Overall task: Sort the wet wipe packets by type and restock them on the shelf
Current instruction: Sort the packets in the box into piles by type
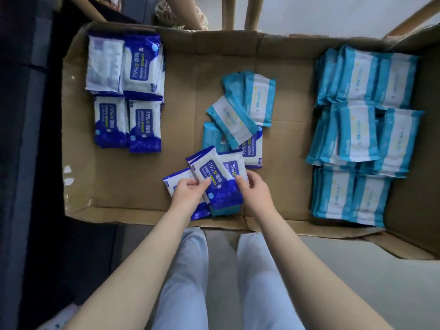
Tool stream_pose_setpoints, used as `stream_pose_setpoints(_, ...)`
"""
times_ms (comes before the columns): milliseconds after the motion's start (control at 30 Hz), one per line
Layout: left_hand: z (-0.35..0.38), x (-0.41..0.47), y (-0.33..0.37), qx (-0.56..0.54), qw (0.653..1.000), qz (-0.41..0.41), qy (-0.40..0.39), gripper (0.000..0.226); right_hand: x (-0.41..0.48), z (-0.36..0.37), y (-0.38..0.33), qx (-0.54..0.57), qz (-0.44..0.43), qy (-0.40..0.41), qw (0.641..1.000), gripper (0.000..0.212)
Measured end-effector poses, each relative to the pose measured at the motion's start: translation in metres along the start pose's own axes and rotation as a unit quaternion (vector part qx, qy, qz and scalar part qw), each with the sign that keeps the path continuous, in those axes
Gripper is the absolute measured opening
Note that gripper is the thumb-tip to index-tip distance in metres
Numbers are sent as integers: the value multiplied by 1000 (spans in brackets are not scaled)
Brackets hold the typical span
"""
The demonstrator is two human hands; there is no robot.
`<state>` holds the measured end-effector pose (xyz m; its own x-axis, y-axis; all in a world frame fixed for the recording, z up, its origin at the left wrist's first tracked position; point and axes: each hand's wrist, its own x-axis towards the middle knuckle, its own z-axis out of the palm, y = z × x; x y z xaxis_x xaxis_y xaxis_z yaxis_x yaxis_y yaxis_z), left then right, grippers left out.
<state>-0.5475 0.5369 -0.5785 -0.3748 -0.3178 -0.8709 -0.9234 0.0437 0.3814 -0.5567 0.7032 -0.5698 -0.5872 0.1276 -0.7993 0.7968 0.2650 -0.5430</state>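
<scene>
A flattened cardboard sheet (285, 139) holds wet wipe packets. Dark blue 75% alcohol packets (133, 91) are stacked at the far left. Light blue packets (362, 139) are stacked along the right side. In the middle lies a mixed pile, with light blue packets (240, 115) on top of it. My left hand (188, 192) pinches a dark blue packet (212, 177) at the pile's near end. My right hand (256, 190) grips the neighbouring dark blue packet (234, 167) by its near edge. Another dark blue packet (253, 151) lies partly under the light blue ones.
The cardboard's near edge (166, 215) is just in front of my knees. Dark furniture (23, 139) runs along the left. Wooden legs (252, 13) stand beyond the far edge. Bare cardboard (119, 182) shows between the piles.
</scene>
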Motion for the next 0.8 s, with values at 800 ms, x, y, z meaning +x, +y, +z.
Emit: stream_pose_setpoints(800, -192, 59, 58, -186, 971, 122, 86, 23, 6, 127, -105, 140, -58, 14, 988, 11)
